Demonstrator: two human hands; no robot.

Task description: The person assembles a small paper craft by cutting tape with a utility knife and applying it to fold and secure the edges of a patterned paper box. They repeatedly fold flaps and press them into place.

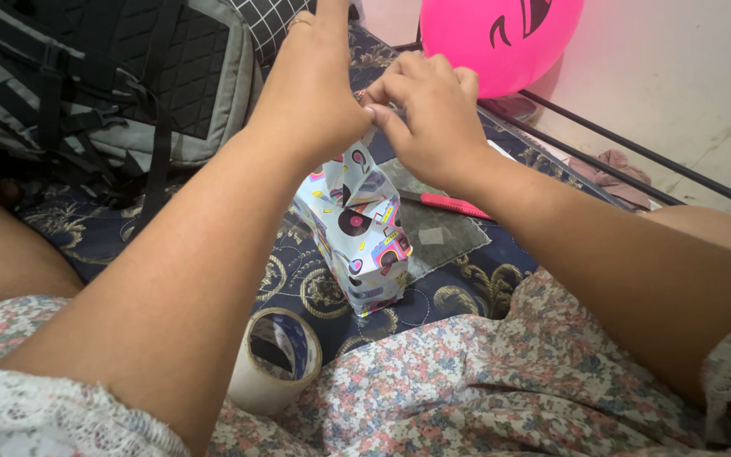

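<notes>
While the roll of tape (274, 360) sits loose against the floral dress (467, 398) nearest the camera, it looks likely to roll off if a knee shifts. Next out: the wrapped box (361, 237) stands on end on the dark patterned quilt (315, 288) – soft base, so it could tip (only the top flap is held). Just behind it lie a grey sheet (437, 228) and a red-handled tool (454, 206) – a forearm could catch the tool. Left hand (310, 80) presses on the paper peak, fingers mostly hidden, can't tell how closed. Right hand (425, 110) has fingertips pinched on the same folded edge; too hard a pull probably tears the paper. Furthest: backpack (112, 76), pink balloon (501, 34).
</notes>
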